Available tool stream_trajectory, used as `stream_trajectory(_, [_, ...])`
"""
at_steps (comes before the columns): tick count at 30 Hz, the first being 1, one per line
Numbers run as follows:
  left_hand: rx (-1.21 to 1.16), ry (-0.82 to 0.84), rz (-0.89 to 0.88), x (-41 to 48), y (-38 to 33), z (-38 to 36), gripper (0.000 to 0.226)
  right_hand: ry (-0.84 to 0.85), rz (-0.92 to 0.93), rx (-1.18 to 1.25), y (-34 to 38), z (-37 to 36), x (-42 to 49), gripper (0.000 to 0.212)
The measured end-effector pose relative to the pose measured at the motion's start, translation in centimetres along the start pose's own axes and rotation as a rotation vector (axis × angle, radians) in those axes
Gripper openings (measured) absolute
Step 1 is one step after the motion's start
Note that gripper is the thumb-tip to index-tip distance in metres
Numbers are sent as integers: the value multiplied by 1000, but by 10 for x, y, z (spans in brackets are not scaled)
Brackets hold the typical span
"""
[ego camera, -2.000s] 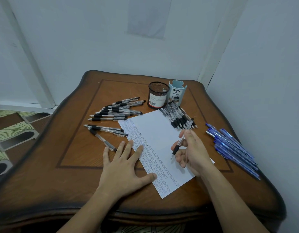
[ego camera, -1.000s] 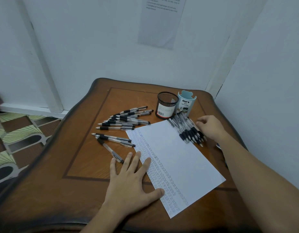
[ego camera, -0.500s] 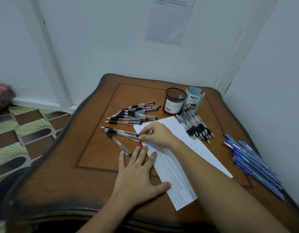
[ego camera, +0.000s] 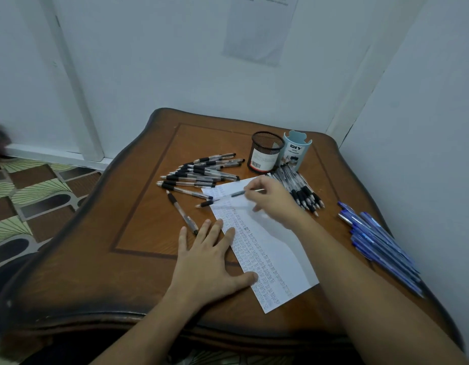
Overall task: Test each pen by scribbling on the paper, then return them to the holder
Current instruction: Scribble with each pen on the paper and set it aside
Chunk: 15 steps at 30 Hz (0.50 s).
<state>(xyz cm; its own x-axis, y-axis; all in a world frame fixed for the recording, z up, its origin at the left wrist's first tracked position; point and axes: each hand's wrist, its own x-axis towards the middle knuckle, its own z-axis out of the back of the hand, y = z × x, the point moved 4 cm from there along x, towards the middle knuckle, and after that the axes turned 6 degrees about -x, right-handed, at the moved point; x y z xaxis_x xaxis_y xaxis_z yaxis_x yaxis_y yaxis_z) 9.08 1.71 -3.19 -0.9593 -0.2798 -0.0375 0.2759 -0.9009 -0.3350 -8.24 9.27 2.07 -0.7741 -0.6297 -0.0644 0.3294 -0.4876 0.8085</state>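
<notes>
Pen (ego camera: 229,195) pinched in right hand (ego camera: 273,202) over paper (ego camera: 278,248), left hand (ego camera: 209,259) flat (pinning it); scribble test likely next.

from my end i see a dark brown wooden counter (ego camera: 149,233) with a wavy edge and a darker inlaid border line, set into a corner. the back wall (ego camera: 162,61) and the right wall (ego camera: 425,127) are plain pale grey-blue under dim, even light. a printed sheet (ego camera: 259,27) is stuck high on the back wall. a white upright frame (ego camera: 75,88) meets a white skirting board (ego camera: 51,154). the floor (ego camera: 30,191) on the left has green, brown and cream patterned tiles
</notes>
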Motion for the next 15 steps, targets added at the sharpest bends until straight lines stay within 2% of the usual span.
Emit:
stream_trajectory(3, [0,-4,13,1,1,1,111,-158,-77,549,-1,23,-23,5])
stream_trajectory(6, [6,-10,19,0,0,2,117,-261,-74,825,-7,38,-49,8])
stream_trajectory(9, [39,-25,31,-2,1,2,112,-263,-62,910,-14,43,-72,17])
stream_trajectory(15, [62,-7,115,-10,3,-1,108,-232,-116,810,-27,36,-102,18])
